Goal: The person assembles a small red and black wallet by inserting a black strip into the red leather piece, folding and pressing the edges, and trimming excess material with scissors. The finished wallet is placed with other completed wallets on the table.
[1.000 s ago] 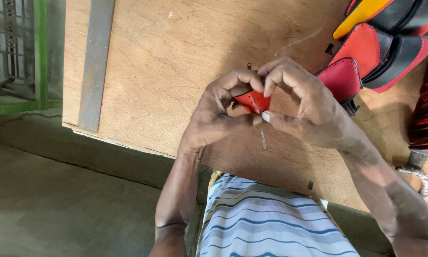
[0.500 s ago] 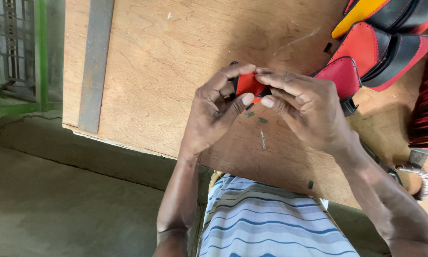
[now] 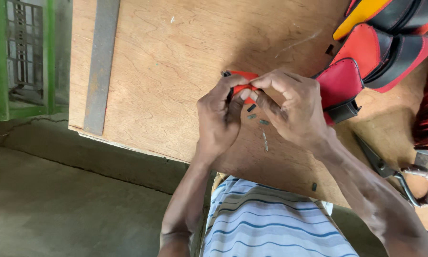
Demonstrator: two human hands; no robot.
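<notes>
We see a small workshop: a bare plywood surface (image 3: 176, 62) with stacked red-and-black leather pieces (image 3: 380, 47), shears (image 3: 394, 173), a metal straightedge (image 3: 101, 66).

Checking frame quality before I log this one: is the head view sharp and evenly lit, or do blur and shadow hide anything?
Head view: sharp, soft daylight, no glare. The left hand and right hand shade the small red piece they pinch, hiding most of it. The wooden board is evenly lit; the scissors stay clear.

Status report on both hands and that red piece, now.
Left hand and right hand both pinching the small red piece above the wooden table. Dark scraps beneath. Scissors lying clear on the right.
</notes>
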